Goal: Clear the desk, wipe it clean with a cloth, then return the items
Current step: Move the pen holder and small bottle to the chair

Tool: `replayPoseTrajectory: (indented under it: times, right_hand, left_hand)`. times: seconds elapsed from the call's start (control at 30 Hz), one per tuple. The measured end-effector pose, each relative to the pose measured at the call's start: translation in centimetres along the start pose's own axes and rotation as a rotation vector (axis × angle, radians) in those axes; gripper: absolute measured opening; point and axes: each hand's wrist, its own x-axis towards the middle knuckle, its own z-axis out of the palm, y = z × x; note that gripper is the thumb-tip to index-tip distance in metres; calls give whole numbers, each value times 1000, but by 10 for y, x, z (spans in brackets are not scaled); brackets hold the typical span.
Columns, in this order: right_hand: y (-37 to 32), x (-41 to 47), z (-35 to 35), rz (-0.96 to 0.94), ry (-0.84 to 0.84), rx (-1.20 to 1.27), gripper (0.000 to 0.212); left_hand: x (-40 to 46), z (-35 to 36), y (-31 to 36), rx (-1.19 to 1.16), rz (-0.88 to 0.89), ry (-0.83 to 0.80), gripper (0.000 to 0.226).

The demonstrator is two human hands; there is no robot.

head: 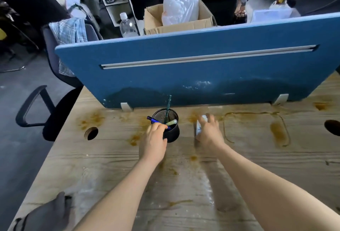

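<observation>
A black mesh pen holder with several pens stands on the wooden desk, close to the blue partition. My left hand grips its left side, fingers curled over the rim among the pens. To its right, my right hand closes round a small white object, blurred by motion and mostly hidden by the fingers. Brown stains mark the desk around both hands. A grey cloth lies at the desk's near left corner.
A blue partition walls off the far edge of the desk. Round cable holes sit at left and far right. A black office chair stands off the left edge. A cardboard box, bottle and a seated person lie beyond.
</observation>
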Motion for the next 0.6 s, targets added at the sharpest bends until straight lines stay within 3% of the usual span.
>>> replayPoseTrajectory:
  times: [0.3, 0.47, 0.6]
  right_hand:
    - [14, -20, -6, -12, -9, 39, 67]
    - [29, -54, -29, 44, 43, 87, 65]
    - [43, -102, -54, 123, 141, 114, 64]
  left_hand:
    - [-13, 4, 7, 318, 118, 56, 18]
    - [-24, -7, 27, 300, 170, 54, 10]
    - [-40, -21, 52, 257, 307, 52, 10]
